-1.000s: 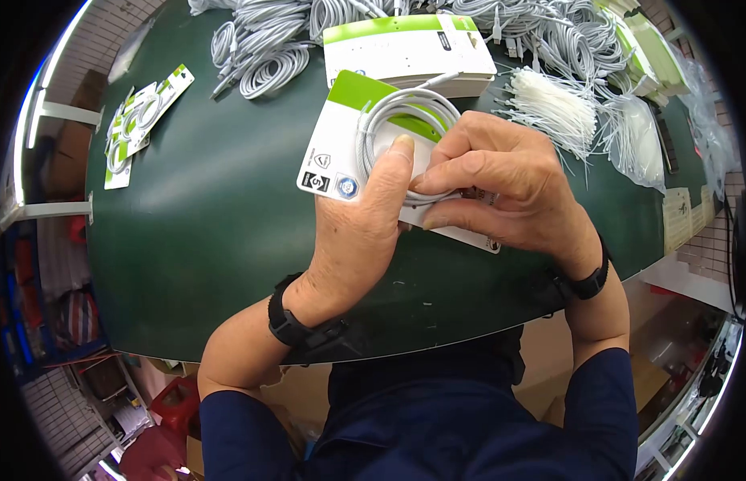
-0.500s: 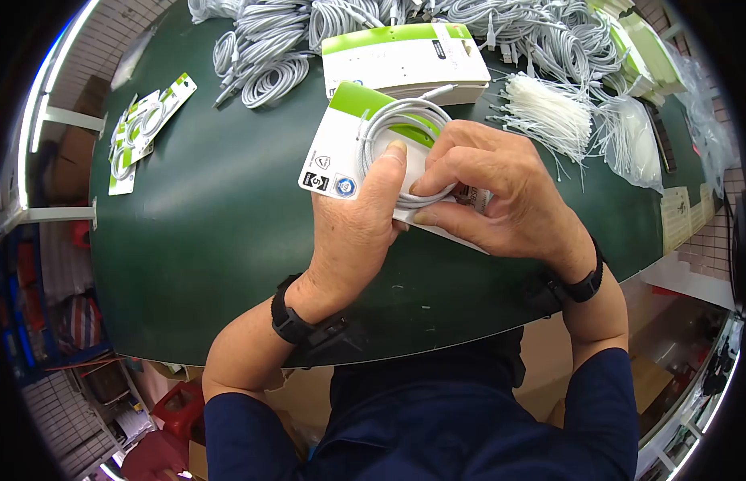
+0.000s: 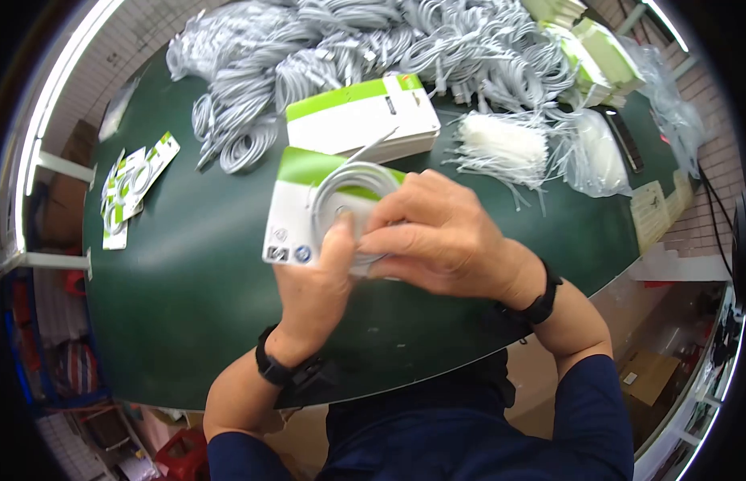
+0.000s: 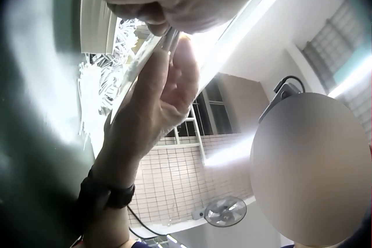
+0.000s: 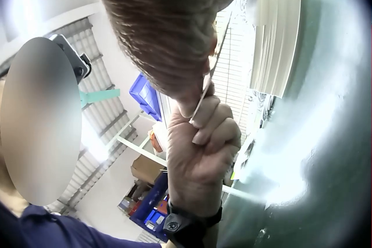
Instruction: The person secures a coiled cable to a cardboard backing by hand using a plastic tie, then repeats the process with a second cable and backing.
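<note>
A coiled white cable (image 3: 321, 200) lies on a white and green packaging card (image 3: 286, 215) held up over the table. My left hand (image 3: 313, 276) grips the card's lower edge, its thumb pressed on the inside of the coil and its fingers curled behind the card, as the right wrist view shows. With thumb and forefinger my right hand (image 3: 437, 236) pinches the lower right of the coil, partly hiding it and the card's right side. One cable end sticks up past the card's top edge. Motion blurs the fingertips in the head view.
Just behind the held card stands a stack of cards (image 3: 365, 120). Coiled cables (image 3: 325, 56) heap along the back. White cable ties (image 3: 501, 148) lie to the right beside a plastic bag (image 3: 593, 156). Several carded cables (image 3: 136, 188) lie at the left on the green table (image 3: 180, 321).
The head view has shifted, so hands and table things appear lower and further left. Both hands keep hold of the card and coil, and my right fingers have moved slightly at the coil.
</note>
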Motion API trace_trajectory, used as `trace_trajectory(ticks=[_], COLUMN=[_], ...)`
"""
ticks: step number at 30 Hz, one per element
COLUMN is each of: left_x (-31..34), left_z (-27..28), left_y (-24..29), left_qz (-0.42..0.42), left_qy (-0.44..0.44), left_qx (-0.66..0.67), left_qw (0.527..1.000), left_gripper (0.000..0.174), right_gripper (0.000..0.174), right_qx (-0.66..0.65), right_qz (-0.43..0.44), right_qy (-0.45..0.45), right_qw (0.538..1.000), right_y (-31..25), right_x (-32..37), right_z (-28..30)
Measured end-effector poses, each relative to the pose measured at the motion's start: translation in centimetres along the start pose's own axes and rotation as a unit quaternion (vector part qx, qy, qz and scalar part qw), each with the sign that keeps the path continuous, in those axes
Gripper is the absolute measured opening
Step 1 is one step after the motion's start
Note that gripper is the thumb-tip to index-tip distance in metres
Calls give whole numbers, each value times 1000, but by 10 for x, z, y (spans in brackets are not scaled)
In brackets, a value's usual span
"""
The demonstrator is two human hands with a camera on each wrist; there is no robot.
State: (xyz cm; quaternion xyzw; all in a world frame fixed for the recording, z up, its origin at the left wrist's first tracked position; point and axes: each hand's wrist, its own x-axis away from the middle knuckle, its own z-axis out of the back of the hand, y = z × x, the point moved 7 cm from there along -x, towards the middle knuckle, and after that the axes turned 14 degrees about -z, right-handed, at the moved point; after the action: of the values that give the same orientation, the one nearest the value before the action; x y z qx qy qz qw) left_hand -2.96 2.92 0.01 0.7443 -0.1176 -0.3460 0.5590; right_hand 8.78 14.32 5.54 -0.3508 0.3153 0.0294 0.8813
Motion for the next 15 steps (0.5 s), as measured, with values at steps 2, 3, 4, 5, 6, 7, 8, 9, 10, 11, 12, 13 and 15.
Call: trace_trajectory(ticks=[2,3,4,5,6,7,8,9,10,11,12,13,15], left_x=[-6,-17,-23,-28,-31,-35,-38,-40,-38,-35,-35,-34,-33], left_z=[5,2,6,8,10,12,14,15,15,16,19,23,23], left_y=[4,9,17,18,16,14,13,10,4,0,-4,-8,-10], left_qz=[-13,-13,-7,18,18,16,13,10,27,40,46,36,21], left_qy=[35,27,25,39,48,57,66,69,68,69,71,67,62], left_qx=[3,13,13,11,28,45,62,79,75,68,59,29,12], left_qw=[999,999,1000,999,998,997,996,994,994,995,995,997,998], left_gripper=[31,30,28,27,26,26,26,28,28,28,29,30,31], right_gripper=[42,39,38,37,30,24,19,19,18,18,19,24,23], right_qx=[16,29,28,27,44,51,57,114,169,223,271,317,328], right_qz=[31,50,46,41,-5,-107,-207,-234,-259,-279,-311,-347,-382], right_qy=[44,76,100,124,135,116,98,54,11,-28,-61,-116,-155], right_qw=[998,995,994,991,990,986,972,964,951,933,909,875,850], right_y=[-6,-9,-6,-4,7,29,53,67,84,100,112,130,144], right_x=[-3,-6,-7,-7,-9,-9,-4,1,7,12,22,32,37], right_z=[13,28,40,52,65,74,82,84,87,89,87,83,78])
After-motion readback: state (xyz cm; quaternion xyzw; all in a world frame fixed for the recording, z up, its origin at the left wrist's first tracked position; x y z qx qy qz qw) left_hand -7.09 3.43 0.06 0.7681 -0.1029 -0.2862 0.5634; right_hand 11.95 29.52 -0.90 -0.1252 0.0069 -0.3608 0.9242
